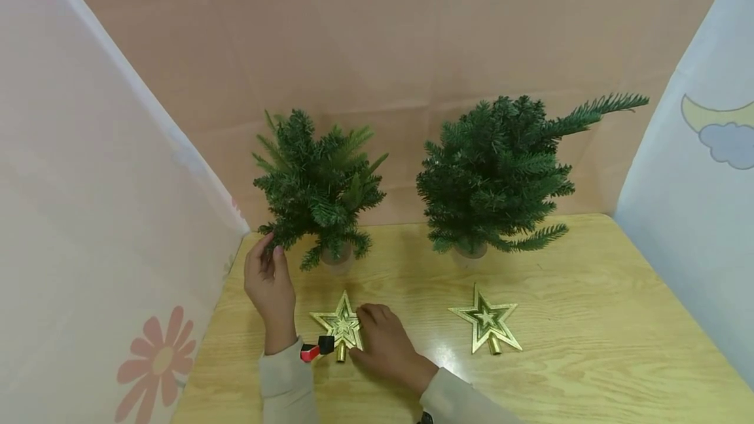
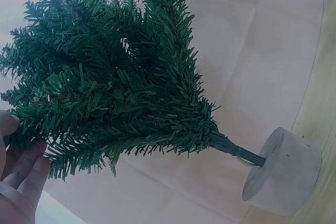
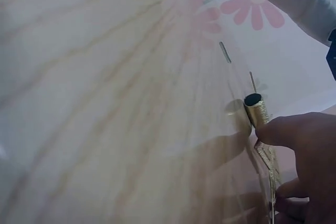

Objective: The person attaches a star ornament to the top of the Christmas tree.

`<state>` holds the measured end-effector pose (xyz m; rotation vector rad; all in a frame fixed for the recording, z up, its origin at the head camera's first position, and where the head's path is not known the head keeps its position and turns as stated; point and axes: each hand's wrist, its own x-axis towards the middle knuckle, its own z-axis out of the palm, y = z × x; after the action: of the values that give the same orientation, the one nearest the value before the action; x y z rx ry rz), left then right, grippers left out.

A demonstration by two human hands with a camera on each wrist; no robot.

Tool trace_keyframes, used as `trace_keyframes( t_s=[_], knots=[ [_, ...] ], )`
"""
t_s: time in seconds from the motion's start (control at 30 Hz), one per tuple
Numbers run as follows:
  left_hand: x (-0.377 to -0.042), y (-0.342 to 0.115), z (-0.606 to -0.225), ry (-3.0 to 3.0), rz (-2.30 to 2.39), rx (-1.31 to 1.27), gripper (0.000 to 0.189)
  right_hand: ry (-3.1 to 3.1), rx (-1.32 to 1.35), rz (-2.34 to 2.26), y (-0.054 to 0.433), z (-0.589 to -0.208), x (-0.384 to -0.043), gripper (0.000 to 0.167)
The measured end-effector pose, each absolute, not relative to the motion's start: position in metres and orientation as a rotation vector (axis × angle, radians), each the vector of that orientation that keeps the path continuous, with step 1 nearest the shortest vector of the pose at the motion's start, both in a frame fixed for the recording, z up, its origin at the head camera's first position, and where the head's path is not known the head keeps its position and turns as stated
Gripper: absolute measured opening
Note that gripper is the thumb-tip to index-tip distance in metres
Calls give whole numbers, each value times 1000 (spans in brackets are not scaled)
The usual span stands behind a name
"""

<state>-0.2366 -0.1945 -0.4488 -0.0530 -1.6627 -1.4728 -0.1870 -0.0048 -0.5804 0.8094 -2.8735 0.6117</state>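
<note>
At the outer tip of a low branch on the left artificial Christmas tree, my left hand holds the needles between thumb and fingers. The tree stands upright in a pale round base. Lower on the table, my right hand grips the right side of a gold star tree topper. Its thumb is by the hollow gold tube under the star, and other fingers touch the star's edge. Part of the star is hidden by this hand.
A second artificial tree stands at the back right, with one long branch sticking out rightward. Another gold star topper lies in front of it. Cloth walls enclose the wooden table at the back and sides.
</note>
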Motion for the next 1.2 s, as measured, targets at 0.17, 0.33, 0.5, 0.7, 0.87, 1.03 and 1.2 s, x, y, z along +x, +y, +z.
trace_keyframes(
  t_s=[0.17,0.33,0.5,0.7,0.87,1.03,1.2],
  knots=[
    [-235,-195,-447,-1653,-1476,-71,27,-2910,757,584,-3,-578,-186,78],
    [-235,-195,-448,-1665,-1485,-49,27,-2931,735,595,-2,-575,-187,81],
    [-236,-195,-449,-1680,-1487,-30,28,-2954,722,637,0,-573,-189,81],
    [-237,-197,-452,-1665,-1486,-54,29,-3007,676,690,1,-572,-189,79],
    [-237,-197,-453,-1659,-1498,-45,30,-3018,654,740,4,-573,-188,78],
    [-235,-196,-451,-1663,-1488,-47,28,-3013,659,799,7,-575,-188,75],
    [-241,-199,-456,-1668,-1472,-50,27,-2988,668,851,11,-573,-189,71]
  ],
)
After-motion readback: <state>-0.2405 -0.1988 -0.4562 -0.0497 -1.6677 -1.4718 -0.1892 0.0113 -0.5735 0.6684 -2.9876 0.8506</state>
